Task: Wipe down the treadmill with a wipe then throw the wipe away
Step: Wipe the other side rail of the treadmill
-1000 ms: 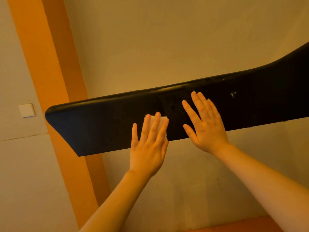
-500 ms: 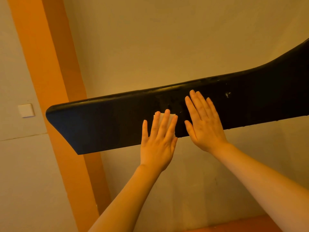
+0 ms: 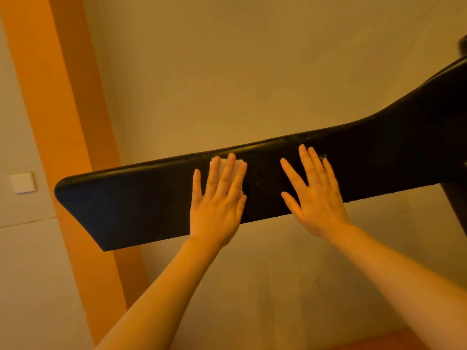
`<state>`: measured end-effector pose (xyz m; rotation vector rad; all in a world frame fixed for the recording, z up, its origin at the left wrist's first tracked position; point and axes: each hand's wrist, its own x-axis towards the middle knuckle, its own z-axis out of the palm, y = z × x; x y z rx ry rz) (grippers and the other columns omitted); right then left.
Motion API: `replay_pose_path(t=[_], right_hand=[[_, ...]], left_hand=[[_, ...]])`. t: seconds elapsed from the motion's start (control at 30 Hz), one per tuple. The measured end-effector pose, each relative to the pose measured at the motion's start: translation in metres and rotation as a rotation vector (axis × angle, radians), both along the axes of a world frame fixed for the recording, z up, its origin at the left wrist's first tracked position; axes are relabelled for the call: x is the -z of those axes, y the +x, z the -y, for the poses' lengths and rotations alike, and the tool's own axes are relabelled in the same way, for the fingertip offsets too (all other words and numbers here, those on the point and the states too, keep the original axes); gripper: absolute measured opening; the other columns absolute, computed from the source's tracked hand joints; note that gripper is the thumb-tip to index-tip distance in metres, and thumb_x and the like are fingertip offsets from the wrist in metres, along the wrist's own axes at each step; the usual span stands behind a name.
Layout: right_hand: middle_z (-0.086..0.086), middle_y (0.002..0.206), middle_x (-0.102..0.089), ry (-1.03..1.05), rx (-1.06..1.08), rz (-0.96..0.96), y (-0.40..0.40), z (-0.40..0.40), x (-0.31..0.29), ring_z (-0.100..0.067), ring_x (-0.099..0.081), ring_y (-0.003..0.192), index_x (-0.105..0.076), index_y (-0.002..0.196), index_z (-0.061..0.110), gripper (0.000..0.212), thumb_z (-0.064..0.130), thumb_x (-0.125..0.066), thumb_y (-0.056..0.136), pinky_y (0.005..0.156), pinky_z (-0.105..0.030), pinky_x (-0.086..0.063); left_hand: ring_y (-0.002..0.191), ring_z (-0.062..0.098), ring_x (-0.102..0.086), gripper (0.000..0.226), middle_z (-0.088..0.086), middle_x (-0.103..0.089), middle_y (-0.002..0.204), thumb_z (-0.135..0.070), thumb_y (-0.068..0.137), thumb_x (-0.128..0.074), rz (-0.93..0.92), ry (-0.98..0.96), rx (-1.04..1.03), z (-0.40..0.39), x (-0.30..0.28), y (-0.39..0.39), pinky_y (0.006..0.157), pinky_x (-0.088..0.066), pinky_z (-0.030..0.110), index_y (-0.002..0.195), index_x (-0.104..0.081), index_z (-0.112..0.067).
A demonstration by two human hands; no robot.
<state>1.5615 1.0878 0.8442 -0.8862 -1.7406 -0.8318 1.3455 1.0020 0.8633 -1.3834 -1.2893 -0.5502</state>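
Head view: my left hand has slid back left along the black treadmill panel since half a second ago, fingers straight and close together, pressing the white wipe flat at centre frame. Right hand stays flat, fingers spread, bracing right of centre. Wiping mid-stroke, I judge; disposal not started. Wall switch at left.
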Motion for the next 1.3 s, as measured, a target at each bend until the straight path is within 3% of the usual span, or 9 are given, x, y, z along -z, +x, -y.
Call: replay_pose_path(t=[0.17, 0.27, 0.47, 0.73, 1.07, 1.3], right_hand=[[-0.018, 0.163, -0.015, -0.024, 0.002, -0.04, 0.001, -0.003, 0.009, -0.036, -0.014, 0.151, -0.017, 0.157, 0.025, 0.065, 0.052, -0.03, 0.099, 0.118, -0.059, -0.022], [-0.017, 0.163, -0.015, -0.023, -0.005, -0.036, 0.004, -0.004, 0.01, -0.036, -0.013, 0.151, -0.016, 0.157, 0.026, 0.066, 0.053, -0.03, 0.099, 0.118, -0.06, -0.021], [-0.016, 0.164, -0.014, -0.025, -0.007, -0.038, 0.003, -0.007, 0.009, -0.034, -0.011, 0.152, -0.018, 0.157, 0.026, 0.065, 0.054, -0.03, 0.099, 0.119, -0.058, -0.017], [-0.016, 0.164, -0.012, -0.008, -0.002, -0.042, 0.002, -0.011, 0.014, -0.034, -0.008, 0.153, -0.015, 0.158, 0.026, 0.065, 0.055, -0.025, 0.101, 0.12, -0.058, -0.015], [-0.016, 0.164, -0.013, -0.024, -0.002, -0.062, -0.001, -0.01, 0.015, -0.035, -0.011, 0.152, -0.013, 0.158, 0.026, 0.064, 0.057, -0.016, 0.102, 0.119, -0.058, -0.018], [-0.012, 0.166, -0.011, -0.026, 0.005, 0.009, 0.013, -0.01, 0.013, -0.03, -0.008, 0.153, -0.013, 0.158, 0.024, 0.069, 0.056, -0.028, 0.099, 0.121, -0.051, -0.018]], left_hand=[[0.153, 0.029, 0.003, 0.066, 0.006, -0.003, 0.167, -0.045, 0.101, -0.032, -0.08, -0.084, 0.034, -0.002, 0.033, 0.006, 0.122, 0.007, 0.052, 0.16, -0.009, -0.024], [0.153, 0.029, 0.001, 0.065, 0.006, -0.003, 0.166, -0.043, 0.102, -0.029, -0.128, -0.053, 0.016, 0.0, 0.016, 0.001, 0.122, 0.007, 0.052, 0.16, -0.008, -0.023], [0.153, 0.03, 0.005, 0.062, 0.006, 0.004, 0.166, -0.042, 0.104, -0.022, -0.006, 0.054, 0.027, -0.004, -0.024, 0.007, 0.121, 0.006, 0.052, 0.16, -0.006, -0.02], [0.153, 0.03, 0.003, 0.065, 0.007, -0.004, 0.167, -0.043, 0.102, -0.032, -0.068, -0.058, 0.059, -0.014, 0.029, 0.023, 0.122, 0.004, 0.051, 0.16, -0.009, -0.022], [0.153, 0.03, 0.001, 0.064, 0.006, -0.007, 0.167, -0.044, 0.102, -0.03, -0.142, -0.096, 0.043, -0.017, 0.037, 0.03, 0.123, 0.005, 0.05, 0.159, -0.013, -0.021], [0.153, 0.029, 0.003, 0.065, 0.007, 0.003, 0.166, -0.043, 0.103, -0.026, -0.053, 0.045, 0.02, -0.017, -0.016, 0.026, 0.121, 0.006, 0.052, 0.159, -0.003, -0.019]])
